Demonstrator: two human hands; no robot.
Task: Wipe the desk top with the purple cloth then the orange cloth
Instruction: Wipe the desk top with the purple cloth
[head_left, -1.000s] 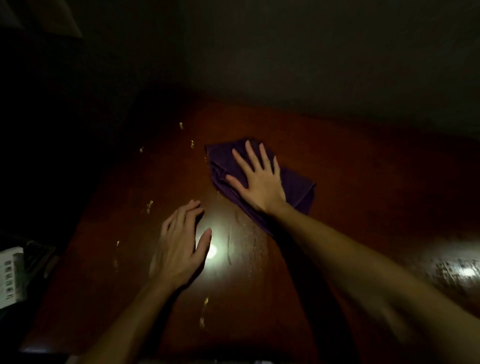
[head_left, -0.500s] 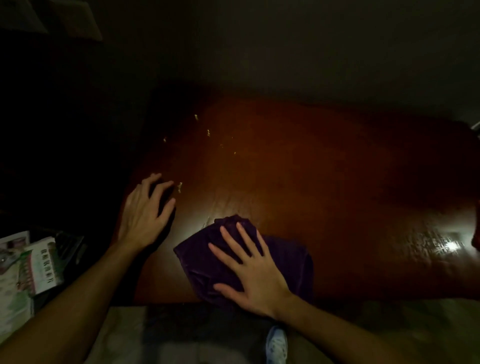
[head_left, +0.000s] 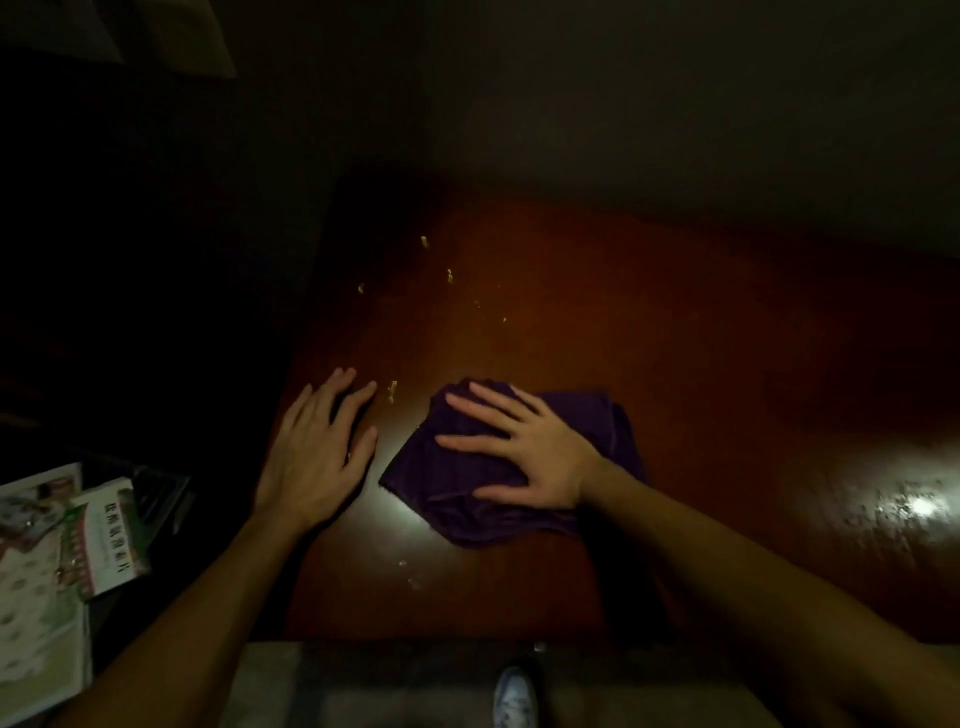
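The purple cloth (head_left: 608, 431) lies bunched on the glossy red-brown desk top (head_left: 649, 322), near its front left part. My right hand (head_left: 524, 447) presses flat on the cloth with the fingers spread and straight. My left hand (head_left: 317, 452) rests flat on the desk's left edge, fingers straight, holding nothing. Several small yellowish crumbs (head_left: 392, 391) lie scattered on the wood beyond and between the hands. No orange cloth is in view.
The room is dim, with a wall behind the desk. Printed booklets and papers (head_left: 98, 540) lie low at the left, beside the desk. The floor and one white shoe (head_left: 514, 699) show below the desk's front edge. A light glare (head_left: 922, 506) marks the desk's right side.
My right hand drew the purple cloth from the desk's middle toward the front edge, then slid it slightly away from the edge. My left hand shifted to the desk's left edge.
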